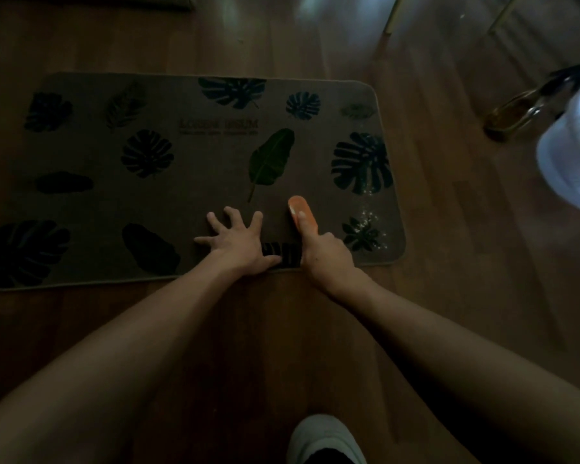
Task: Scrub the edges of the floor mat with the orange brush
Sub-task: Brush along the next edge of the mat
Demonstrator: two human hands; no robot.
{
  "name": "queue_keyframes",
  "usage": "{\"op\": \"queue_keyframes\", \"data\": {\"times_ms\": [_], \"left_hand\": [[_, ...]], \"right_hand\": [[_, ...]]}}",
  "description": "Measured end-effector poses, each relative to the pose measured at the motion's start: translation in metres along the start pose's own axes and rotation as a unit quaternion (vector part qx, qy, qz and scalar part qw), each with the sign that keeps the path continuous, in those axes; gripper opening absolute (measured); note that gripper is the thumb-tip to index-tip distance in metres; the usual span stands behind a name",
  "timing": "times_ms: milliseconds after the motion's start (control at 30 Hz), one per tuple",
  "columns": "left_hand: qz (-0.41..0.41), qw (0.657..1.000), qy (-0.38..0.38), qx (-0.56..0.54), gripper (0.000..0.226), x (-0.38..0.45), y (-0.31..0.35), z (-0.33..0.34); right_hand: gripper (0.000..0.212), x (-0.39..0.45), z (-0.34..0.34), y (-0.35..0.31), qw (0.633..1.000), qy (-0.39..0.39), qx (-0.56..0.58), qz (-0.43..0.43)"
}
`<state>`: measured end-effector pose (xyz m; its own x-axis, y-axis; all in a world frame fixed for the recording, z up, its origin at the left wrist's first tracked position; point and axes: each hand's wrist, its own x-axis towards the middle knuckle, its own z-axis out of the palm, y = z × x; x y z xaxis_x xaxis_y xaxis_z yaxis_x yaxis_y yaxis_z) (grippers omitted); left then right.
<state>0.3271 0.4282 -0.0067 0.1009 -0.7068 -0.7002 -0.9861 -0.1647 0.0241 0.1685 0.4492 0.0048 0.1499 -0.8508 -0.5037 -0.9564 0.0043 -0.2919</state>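
Wooden floor filled the frame, dim and reflective toward the top. Floor mat lay flat across the upper middle of the frame, long side left to right, printed with dark leaves and a line of lettering; near edge ran just above the frame's centre. White specks, possibly powder or foam, scattered over the mat's lower right corner area. Blurred white object seen at the right edge, with a dark bottle-like object lying on the floor beside it; identity of both unclear. Light-coloured shoe seen at the bottom centre.

Left hand pressed flat on the mat just inside the near edge, fingers spread wide, holding nothing, apparently pinning the mat in place. Right hand wrapped around the orange brush, index finger laid along its back, brush lying on the mat just right of the left hand and pointing away from the near edge. Bristle contact hidden beneath the brush body.

Step in hand, as judged: scrubbing near the mat's front edge, right of centre. Next move, as judged: keep the mat pinned with the left hand, draw the brush along the near border toward the speckled corner, with steady downward pressure, bristles kept over the bound edge.
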Motion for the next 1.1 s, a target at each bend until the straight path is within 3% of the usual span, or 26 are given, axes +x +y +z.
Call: {"op": "queue_keyframes", "data": {"times_ms": [100,267,400,600,833,1100], "left_hand": [[0.004,1.000,-0.008,0.009,0.104,-0.002,0.015,-0.006],[0.090,0.996,-0.005,0.005,0.099,-0.010,0.049,-0.010],[0.077,0.997,0.009,-0.030,0.096,-0.006,0.055,-0.005],[0.117,0.993,0.010,0.004,0.101,0.001,0.040,0.001],[0.113,0.993,0.015,0.019,0.102,0.007,0.045,0.004],[0.114,0.993,0.023,0.004,0.101,0.005,0.047,0.003]], "right_hand": [[0.074,-0.038,0.006,0.019,0.999,-0.007,-0.039,-0.015],[0.073,-0.069,0.022,0.043,1.000,-0.001,-0.025,-0.009],[0.072,-0.068,0.024,0.053,0.999,0.005,-0.034,-0.006],[0.072,-0.034,0.010,0.053,1.000,-0.011,-0.008,0.022],[0.070,0.020,-0.013,0.044,0.998,0.029,0.019,0.047],[0.074,-0.053,0.031,0.049,1.000,0.018,0.010,-0.011]]}}
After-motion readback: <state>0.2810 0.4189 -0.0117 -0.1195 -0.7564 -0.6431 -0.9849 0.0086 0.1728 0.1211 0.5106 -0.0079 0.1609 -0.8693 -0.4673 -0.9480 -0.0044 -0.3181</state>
